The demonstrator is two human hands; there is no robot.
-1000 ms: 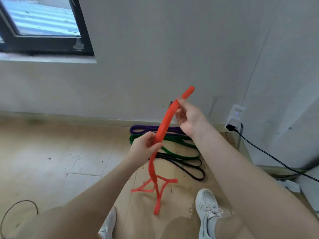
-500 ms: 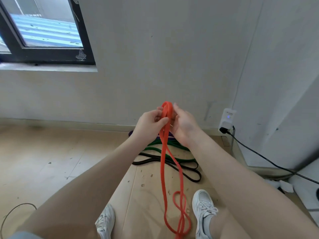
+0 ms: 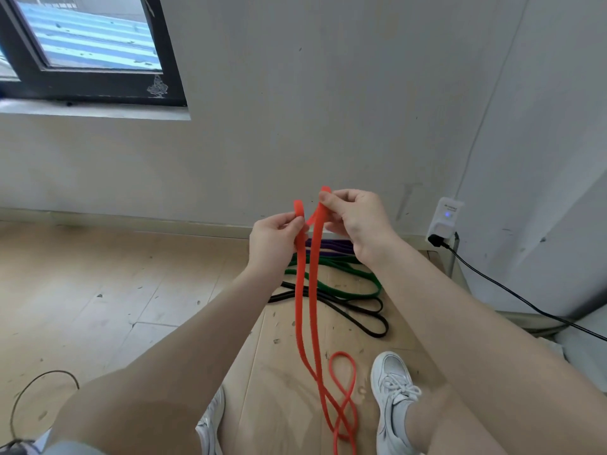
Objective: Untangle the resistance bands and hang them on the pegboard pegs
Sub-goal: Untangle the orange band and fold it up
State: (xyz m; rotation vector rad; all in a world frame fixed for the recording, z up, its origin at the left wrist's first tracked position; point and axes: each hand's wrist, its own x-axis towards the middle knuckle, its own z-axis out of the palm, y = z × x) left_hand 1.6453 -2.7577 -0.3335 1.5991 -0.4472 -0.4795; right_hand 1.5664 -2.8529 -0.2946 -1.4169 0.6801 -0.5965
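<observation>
An orange resistance band (image 3: pixel 307 310) hangs from both my hands, its two strands running down and crossing in a twisted loop near the floor between my shoes. My left hand (image 3: pixel 274 239) pinches the left strand near its top. My right hand (image 3: pixel 353 218) pinches the right strand a little higher. Behind the hands, on the floor by the wall, lie a purple band (image 3: pixel 331 247), a green band (image 3: pixel 354 284) and a black band (image 3: pixel 364 318). No pegboard is in view.
A white wall stands ahead with a dark-framed window (image 3: pixel 88 83) at upper left. A white wall plug (image 3: pixel 445 221) with a black cable (image 3: pixel 512 293) sits at the right. My white shoes (image 3: pixel 392 399) stand on the wooden floor. A thin wire loop (image 3: pixel 42 379) lies at lower left.
The hands moved apart from one joined grip, so the orange band's top now splits into two separate strands. The hanging loop has swung slightly on the floor.
</observation>
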